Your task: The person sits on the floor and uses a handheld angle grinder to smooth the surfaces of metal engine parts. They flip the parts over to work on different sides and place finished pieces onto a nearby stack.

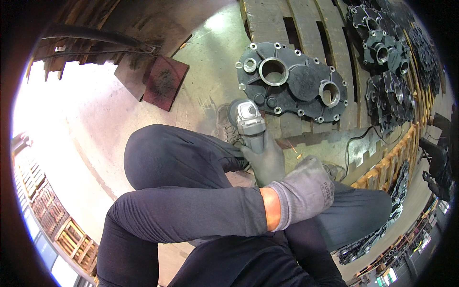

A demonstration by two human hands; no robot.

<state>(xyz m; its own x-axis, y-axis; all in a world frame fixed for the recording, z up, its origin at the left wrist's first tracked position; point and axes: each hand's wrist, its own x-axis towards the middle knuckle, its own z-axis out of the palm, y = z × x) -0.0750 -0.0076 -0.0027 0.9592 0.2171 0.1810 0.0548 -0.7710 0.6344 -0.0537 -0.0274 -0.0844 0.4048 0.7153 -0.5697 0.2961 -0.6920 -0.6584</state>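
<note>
The angle grinder (253, 125) is near the middle of the scene, left of and nearer than the dark cast housing (302, 82) that lies on the wooden pallet (270, 21). It looks rigid and moderately heavy, with the weight likely toward its metal head, so the body behind the head seems the sound place to grip, clear of the disc side. The housing should be stiff and much heavier, best held by its outer rim. The right hand (267, 165), gloved, is wrapped around the grinder body, head pointing far and slightly left. The left forearm (201, 210) crosses from the left over the right one, wrist bare, the gloved left hand (308, 189) back-up; its fingers are hidden, so whether it grips anything cannot be told.
</note>
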